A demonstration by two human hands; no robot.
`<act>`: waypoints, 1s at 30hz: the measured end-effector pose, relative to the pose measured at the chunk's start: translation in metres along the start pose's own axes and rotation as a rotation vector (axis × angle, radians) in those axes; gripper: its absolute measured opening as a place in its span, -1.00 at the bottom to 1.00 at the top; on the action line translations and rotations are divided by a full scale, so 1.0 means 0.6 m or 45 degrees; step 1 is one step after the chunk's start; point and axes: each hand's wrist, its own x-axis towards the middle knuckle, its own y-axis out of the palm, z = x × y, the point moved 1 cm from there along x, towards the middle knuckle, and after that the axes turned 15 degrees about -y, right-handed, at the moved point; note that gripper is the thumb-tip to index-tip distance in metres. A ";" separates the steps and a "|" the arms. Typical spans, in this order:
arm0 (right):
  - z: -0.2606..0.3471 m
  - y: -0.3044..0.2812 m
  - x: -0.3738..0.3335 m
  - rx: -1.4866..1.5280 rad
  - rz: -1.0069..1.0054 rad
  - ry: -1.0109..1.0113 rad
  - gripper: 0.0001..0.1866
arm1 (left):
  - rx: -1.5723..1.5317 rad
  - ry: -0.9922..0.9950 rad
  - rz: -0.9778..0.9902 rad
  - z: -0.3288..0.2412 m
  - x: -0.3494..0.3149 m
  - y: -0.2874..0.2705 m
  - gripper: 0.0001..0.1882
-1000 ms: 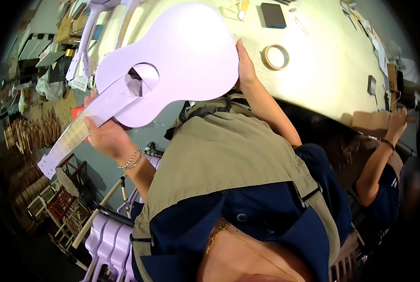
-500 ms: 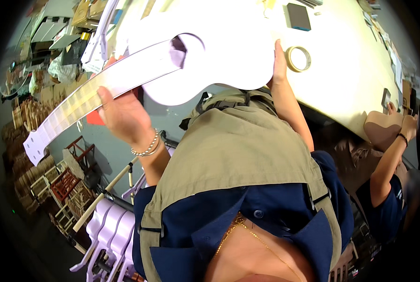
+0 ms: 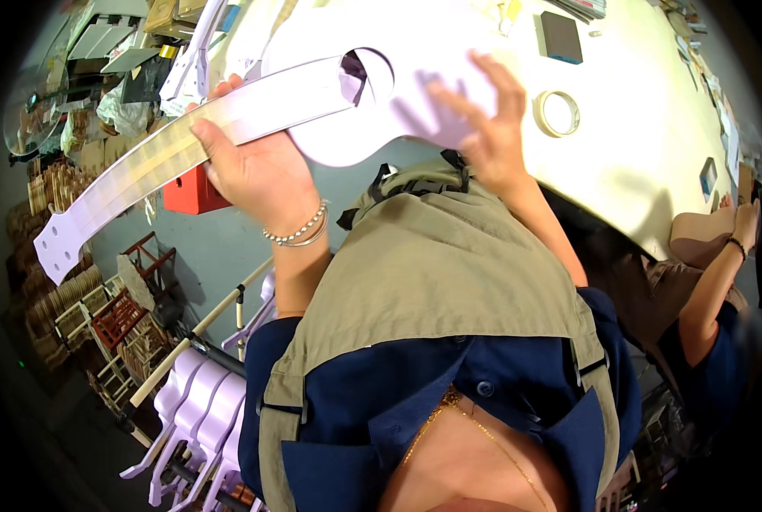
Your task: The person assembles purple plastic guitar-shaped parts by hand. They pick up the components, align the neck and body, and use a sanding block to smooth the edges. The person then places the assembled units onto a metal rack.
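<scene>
Nearest, the person's olive apron (image 3: 449, 282) over a dark blue shirt fills the lower middle. Low at the left, a row of pale lilac guitar bodies (image 3: 197, 410) stands on a rack on the floor.

Above the apron, both hands hold a lilac unfinished guitar (image 3: 372, 94), lifted just off the near edge of the tabletop (image 3: 645, 162). The left hand (image 3: 257, 171), with beaded bracelets at the wrist, has its grip clenched round the neck just where it meets the body; fingers curl over the top of the neck. The neck runs down to the left, a strip of pale tape along its face, ending in the headstock (image 3: 57, 243) over the floor. The right hand (image 3: 483, 119) is spread against the body beside the round soundhole (image 3: 368, 77), fingers open and pressed flat to the face, steadying rather than closing round it.

Behind the left hand, a red box (image 3: 191, 189) sits below the neck.

Farther on the tabletop, a roll of tape (image 3: 558, 113) lies just right of the right hand, and a dark sanding block (image 3: 560, 36) sits beyond it toward the far edge.

At the right edge, another person's arm (image 3: 714, 282) reaches up to the tabletop.
</scene>
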 end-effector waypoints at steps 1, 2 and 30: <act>0.027 0.001 0.017 0.029 0.083 -0.075 -0.46 | -0.014 -0.011 0.012 0.002 0.000 0.003 -0.59; 0.044 0.007 0.029 0.068 0.103 -0.123 -0.45 | -0.029 -0.020 0.023 0.005 -0.002 0.008 -0.59; -0.161 0.040 -0.181 1.368 -0.291 1.087 -0.46 | 0.750 0.281 0.597 -0.035 0.000 0.027 -0.25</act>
